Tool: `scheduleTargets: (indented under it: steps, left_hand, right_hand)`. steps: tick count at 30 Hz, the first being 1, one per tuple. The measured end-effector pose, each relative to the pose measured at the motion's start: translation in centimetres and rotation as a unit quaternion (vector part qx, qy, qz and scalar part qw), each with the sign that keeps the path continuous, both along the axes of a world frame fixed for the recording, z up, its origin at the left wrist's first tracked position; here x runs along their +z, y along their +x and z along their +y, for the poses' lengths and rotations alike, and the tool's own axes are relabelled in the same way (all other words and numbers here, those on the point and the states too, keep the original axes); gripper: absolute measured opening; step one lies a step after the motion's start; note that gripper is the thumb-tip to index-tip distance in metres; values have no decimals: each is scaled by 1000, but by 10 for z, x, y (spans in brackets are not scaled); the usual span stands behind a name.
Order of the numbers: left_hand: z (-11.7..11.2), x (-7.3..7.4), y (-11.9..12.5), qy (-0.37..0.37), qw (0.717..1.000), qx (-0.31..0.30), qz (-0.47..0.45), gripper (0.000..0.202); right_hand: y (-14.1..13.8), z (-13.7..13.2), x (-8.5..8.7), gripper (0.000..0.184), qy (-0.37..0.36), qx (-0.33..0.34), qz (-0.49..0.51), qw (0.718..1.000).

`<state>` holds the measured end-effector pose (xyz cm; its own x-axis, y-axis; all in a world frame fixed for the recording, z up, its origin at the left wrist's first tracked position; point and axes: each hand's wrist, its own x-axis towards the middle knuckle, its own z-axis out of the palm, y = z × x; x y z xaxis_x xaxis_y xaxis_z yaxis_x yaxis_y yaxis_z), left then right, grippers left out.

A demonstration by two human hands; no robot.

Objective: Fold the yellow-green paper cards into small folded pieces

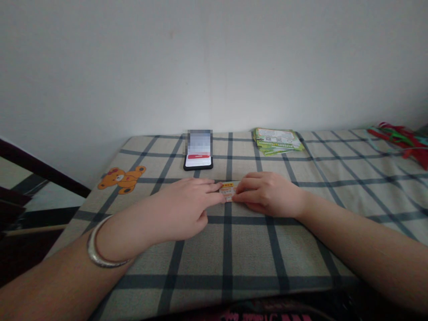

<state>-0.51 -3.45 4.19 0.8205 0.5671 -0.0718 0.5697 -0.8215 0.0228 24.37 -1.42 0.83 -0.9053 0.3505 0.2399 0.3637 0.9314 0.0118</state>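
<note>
The left hand (177, 207), with a silver bangle (97, 248) around its wrist, lay flat and nearly open on a checked bed sheet (230, 263), its fingers stretched out toward the middle of the bed. Its fingertips (217, 196) touched the left end of a small printed card (228, 191) with an orange-yellow strip along its far edge. The right hand (267, 195) came in from the other side, its fingers gently curled and resting on the card's right end. The card lay on the sheet between the two hands, roughly midway across the bed and nearer the near edge than the far one. I could not tell whether either hand had a firm hold on it.

Just beyond the left hand, a black phone (198, 163) lay near the far edge, its screen blurred apart from a red bar. To its right, a fanned stack of green printed leaflets (277, 141) sat at the far edge. Red and green ribbons (397, 139) lay bunched in the far right corner. A teddy bear motif (122, 179) marked the sheet near the left edge, and a dark bed frame (40, 167) ran beyond that edge.
</note>
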Motion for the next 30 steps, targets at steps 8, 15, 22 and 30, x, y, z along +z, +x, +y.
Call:
scheduleTargets:
  steps: [8, 15, 22, 30]
  left_hand:
    - [-2, -1, 5, 27, 1000, 13, -7, 43]
    - [-4, -2, 5, 43, 999, 13, -16, 36]
    - [-3, -6, 3, 44, 999, 13, -20, 30]
    - [2, -5, -1, 54, 998, -5, -21, 26]
  right_hand:
    - [-3, 1, -2, 31, 5, 28, 30, 999]
    - [-1, 2, -5, 33, -2, 33, 36, 999]
    - [-2, 1, -4, 32, -17, 25, 32, 999]
    - [-4, -1, -4, 29, -18, 10, 33, 999]
